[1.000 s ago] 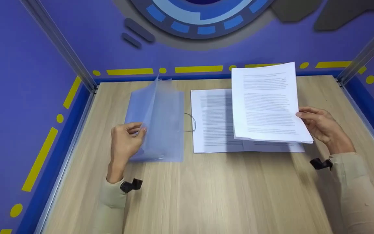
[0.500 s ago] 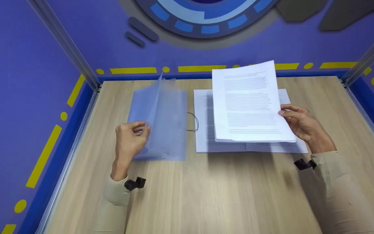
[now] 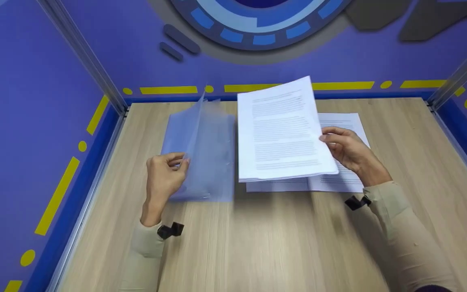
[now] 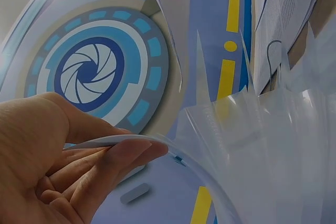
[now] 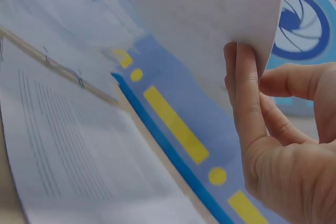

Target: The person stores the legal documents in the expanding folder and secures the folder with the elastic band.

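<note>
A translucent bluish folder [image 3: 215, 162] lies on the left of the table, its cover and some clear sleeves raised. My left hand [image 3: 163, 178] pinches the raised part at its lower left; the left wrist view shows clear sleeves [image 4: 268, 150] fanned out beside the left hand [image 4: 79, 166]. My right hand [image 3: 351, 152] pinches the right edge of a thin stack of printed sheets [image 3: 280, 134], held tilted above the table between folder and papers. In the right wrist view, the right hand [image 5: 283, 124] has thumb and fingers on opposite sides of the stack [image 5: 210, 19].
Under and right of the raised stack, more printed pages [image 3: 341, 184] lie spread on the wooden table [image 3: 274, 243]. Blue panels [image 3: 108, 48] with yellow marks stand behind and at both sides. A thin dark cord [image 4: 269, 59] shows between folder and pages in the left wrist view.
The right hand has carried the raised stack leftward, from over the right-hand pages to beside the folder. The left hand keeps its pinch with little movement.
</note>
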### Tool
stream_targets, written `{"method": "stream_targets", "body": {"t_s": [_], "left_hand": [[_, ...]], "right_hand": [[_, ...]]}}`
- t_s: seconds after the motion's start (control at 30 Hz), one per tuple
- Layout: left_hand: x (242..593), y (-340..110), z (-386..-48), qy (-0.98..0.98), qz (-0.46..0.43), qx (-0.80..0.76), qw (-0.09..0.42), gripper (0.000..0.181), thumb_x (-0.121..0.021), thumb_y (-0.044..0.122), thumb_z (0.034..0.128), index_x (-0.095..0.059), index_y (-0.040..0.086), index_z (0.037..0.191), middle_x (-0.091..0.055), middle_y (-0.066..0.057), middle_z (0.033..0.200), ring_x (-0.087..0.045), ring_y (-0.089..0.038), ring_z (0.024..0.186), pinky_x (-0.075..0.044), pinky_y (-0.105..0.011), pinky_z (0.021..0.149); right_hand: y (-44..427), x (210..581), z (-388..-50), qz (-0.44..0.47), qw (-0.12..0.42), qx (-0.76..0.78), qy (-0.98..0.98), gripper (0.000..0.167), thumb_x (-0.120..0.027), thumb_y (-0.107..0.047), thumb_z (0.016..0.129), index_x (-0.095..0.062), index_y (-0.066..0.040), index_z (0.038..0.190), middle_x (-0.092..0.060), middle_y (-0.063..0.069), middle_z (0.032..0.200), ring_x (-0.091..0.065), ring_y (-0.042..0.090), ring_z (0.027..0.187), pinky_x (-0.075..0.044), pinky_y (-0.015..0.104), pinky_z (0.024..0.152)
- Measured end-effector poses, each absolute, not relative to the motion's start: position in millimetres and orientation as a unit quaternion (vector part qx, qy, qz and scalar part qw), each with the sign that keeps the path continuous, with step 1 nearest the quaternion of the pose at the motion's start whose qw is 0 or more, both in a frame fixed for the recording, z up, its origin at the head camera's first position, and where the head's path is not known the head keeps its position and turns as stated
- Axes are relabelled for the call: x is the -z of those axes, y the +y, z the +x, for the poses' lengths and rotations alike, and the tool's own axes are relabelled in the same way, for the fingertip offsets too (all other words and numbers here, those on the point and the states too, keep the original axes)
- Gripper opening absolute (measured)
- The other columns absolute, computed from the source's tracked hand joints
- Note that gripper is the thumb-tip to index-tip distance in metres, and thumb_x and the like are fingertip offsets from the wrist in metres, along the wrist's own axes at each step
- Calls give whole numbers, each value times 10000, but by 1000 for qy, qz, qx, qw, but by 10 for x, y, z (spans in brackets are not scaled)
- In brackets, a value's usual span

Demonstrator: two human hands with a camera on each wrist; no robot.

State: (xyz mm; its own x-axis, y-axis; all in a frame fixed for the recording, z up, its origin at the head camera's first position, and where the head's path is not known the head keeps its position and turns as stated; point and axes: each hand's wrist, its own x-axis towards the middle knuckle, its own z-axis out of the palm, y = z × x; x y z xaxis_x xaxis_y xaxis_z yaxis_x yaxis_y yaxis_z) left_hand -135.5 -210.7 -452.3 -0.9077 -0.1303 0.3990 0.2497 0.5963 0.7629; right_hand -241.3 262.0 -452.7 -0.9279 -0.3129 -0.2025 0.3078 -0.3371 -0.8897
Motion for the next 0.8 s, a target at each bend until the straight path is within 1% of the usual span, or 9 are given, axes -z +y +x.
{"method": "stream_targets", "body": {"t_s": [0.2, 0.5, 0.63, 0.8], "left_hand": [[4532, -2111, -1356, -867, -36, 447, 216, 189, -795, 1, 921, -807, -85, 1089, -799, -264, 994, -813, -382, 876, -676, -467, 767], [4542, -2097, -1356, -865, -33, 455, 210, 194, -797, 7, 919, -805, -92, 1085, -797, -270, 983, -813, -384, 867, -677, -464, 763], [4536, -2089, -1364, -865, -32, 455, 210, 188, -793, 1, 915, -806, -94, 1077, -797, -269, 973, -814, -380, 860, -676, -467, 757], [4532, -2080, -1368, -864, -29, 456, 210, 176, -786, -9, 909, -810, -91, 1064, -801, -257, 957, -816, -364, 849, -676, -457, 746]], "right_hand": [[2319, 4402, -2491, -31, 206, 805, 556, 181, -635, 90, 1001, -756, -32, 1055, -753, 112, 1027, -770, 169, 804, -648, 257, 739], [1967, 4349, -2547, -39, 222, 800, 556, 182, -632, 95, 998, -747, -41, 1039, -746, 90, 961, -750, 150, 750, -644, 258, 732], [1871, 4340, -2587, -34, 220, 792, 568, 159, -651, 79, 993, -732, -46, 1051, -735, 81, 942, -737, 147, 728, -641, 256, 716], [1781, 4312, -2639, -34, 211, 778, 591, 137, -673, 69, 984, -727, -41, 1047, -730, 92, 967, -742, 162, 761, -652, 271, 759]]}}
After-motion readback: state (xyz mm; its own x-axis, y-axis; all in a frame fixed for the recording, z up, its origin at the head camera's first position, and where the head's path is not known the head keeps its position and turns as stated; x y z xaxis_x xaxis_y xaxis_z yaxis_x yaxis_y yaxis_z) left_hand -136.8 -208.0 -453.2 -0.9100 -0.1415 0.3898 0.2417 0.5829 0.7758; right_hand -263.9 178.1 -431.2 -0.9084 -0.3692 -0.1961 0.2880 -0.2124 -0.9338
